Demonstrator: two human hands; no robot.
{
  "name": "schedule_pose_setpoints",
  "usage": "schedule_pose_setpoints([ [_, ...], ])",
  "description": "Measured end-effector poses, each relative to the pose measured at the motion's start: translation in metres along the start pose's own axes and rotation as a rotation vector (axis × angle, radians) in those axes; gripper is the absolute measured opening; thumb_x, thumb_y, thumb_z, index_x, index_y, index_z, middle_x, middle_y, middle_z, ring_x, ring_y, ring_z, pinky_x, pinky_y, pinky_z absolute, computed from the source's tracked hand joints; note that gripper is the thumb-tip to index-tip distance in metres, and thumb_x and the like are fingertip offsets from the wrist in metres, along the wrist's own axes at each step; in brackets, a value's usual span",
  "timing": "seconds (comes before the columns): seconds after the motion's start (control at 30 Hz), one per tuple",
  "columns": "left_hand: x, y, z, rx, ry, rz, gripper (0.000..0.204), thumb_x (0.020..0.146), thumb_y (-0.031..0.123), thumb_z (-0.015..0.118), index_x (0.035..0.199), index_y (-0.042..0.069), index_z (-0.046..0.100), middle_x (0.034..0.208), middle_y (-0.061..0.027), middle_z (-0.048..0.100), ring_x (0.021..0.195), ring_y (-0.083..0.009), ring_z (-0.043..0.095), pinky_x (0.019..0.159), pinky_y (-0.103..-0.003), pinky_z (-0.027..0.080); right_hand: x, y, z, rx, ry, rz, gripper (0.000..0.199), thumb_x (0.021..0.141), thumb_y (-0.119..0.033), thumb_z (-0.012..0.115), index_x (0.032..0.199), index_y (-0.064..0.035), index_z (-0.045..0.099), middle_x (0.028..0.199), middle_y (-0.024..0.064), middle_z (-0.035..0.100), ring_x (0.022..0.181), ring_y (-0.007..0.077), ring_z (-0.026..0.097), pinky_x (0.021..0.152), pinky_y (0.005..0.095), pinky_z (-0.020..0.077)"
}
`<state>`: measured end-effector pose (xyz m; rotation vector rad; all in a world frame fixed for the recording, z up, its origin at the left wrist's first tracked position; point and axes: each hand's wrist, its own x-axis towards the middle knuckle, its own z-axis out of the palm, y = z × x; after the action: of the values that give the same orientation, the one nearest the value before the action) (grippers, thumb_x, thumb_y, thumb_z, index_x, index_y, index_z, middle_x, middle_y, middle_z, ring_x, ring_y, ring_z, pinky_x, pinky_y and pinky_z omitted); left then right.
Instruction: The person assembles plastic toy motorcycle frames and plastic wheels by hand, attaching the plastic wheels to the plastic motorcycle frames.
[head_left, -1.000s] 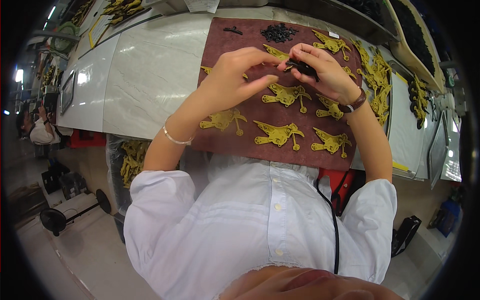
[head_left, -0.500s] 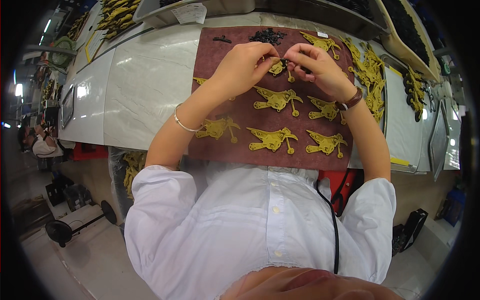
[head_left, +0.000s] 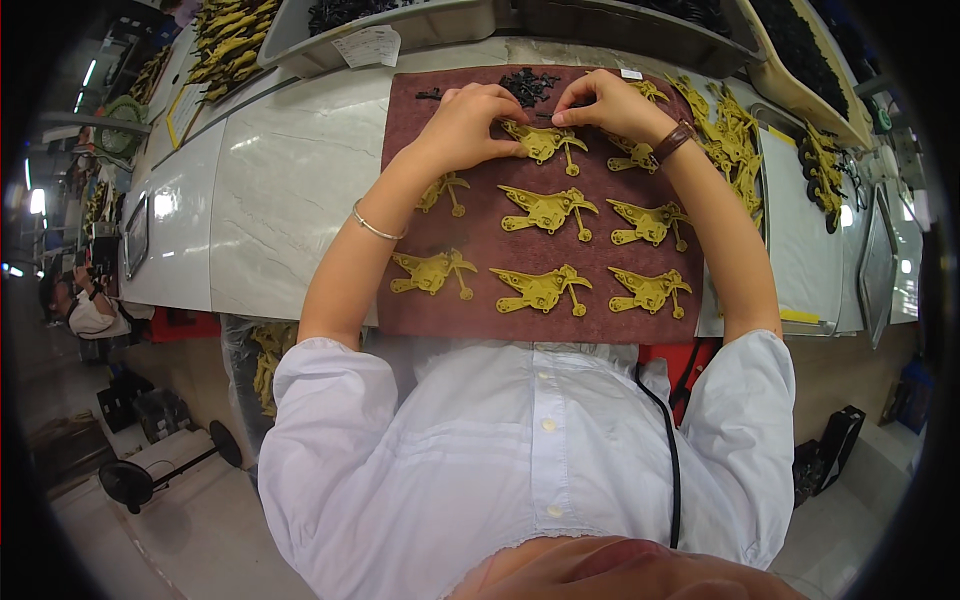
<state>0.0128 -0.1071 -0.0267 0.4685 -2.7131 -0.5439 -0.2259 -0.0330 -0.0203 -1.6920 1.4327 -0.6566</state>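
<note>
Several yellow, beak-shaped plastic parts with small arms lie in rows on a dark red mat (head_left: 460,225). At the far middle of the mat, my left hand (head_left: 468,128) has thumb and forefinger closed around the left end of one yellow plastic part (head_left: 543,144). Just above that part, the fingertips of my right hand (head_left: 608,108) are pinched together at a thin black piece (head_left: 543,117), whose shape is too small to make out. Behind the hands is a pile of small black parts (head_left: 528,84).
More yellow parts (head_left: 735,150) are heaped right of the mat. Grey bins (head_left: 480,22) line the back, and a cream bin (head_left: 790,75) of black pieces stands back right. Dark-and-yellow pieces (head_left: 228,40) lie far left. A person (head_left: 90,305) is at the left.
My hands were together over the far yellow part; now they are apart. My left hand has come down onto the part's left end, and my right hand has drawn up and slightly right.
</note>
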Motion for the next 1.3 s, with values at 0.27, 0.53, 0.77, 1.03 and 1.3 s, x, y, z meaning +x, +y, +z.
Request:
schedule_pose_setpoints([
  [0.27,0.001,-0.001,0.002,-0.042,-0.058,-0.065,0.033,0.07,0.031,0.079,0.096,0.013,0.071,0.099,-0.0033,0.066,0.1,-0.024,0.058,0.09,-0.04,0.039,0.003,0.003,-0.008,0.087,-0.108,0.13,0.02,0.079,-0.021,0.078,0.086,-0.0031,0.073,0.075,0.0005,0.067,0.068,0.0079,0.057,0.064,0.024,0.0465],
  [0.53,-0.002,0.005,0.007,-0.004,-0.01,0.001,0.029,0.072,0.017,0.077,0.096,0.006,0.065,0.095,-0.0084,0.064,0.093,-0.0288,0.059,0.08,-0.039,0.047,0.003,0.01,-0.003,-0.212,0.016,-0.065,0.029,0.075,-0.029,0.08,0.081,-0.0028,0.071,0.071,0.0016,0.064,0.07,0.0104,0.056,0.067,0.0281,0.0439],
  [0.77,-0.004,0.015,0.002,0.101,-0.007,0.018,0.028,0.075,0.02,0.074,0.098,0.008,0.065,0.095,-0.0084,0.063,0.092,-0.0276,0.059,0.079,-0.038,0.047,-0.022,0.007,0.004,-0.007,0.312,0.036,0.033,0.081,-0.036,0.074,0.085,-0.004,0.068,0.07,-0.0029,0.058,0.063,0.0065,0.051,0.057,0.0239,0.0403],
  [1.03,0.0,0.015,0.005,0.155,0.113,0.082,0.031,0.078,0.021,0.071,0.105,0.008,0.066,0.099,-0.0077,0.064,0.087,-0.0261,0.061,0.074,-0.038,0.049,-0.052,-0.012,0.001,0.326,0.182,0.139,0.017,0.088,-0.014,0.063,0.101,-0.0031,0.065,0.081,-0.001,0.063,0.073,0.0071,0.058,0.058,0.0212,0.0443],
  [1.3,0.005,0.024,0.001,0.048,-0.109,0.047,0.034,0.073,0.016,0.074,0.105,0.006,0.067,0.097,-0.0093,0.065,0.092,-0.0279,0.062,0.083,-0.038,0.05,-0.012,0.01,0.01,-0.414,0.248,-0.087,0.02,0.082,-0.022,0.071,0.091,-0.0049,0.074,0.087,0.0127,0.07,0.084,0.026,0.066,0.078,0.0362,0.0508],
])
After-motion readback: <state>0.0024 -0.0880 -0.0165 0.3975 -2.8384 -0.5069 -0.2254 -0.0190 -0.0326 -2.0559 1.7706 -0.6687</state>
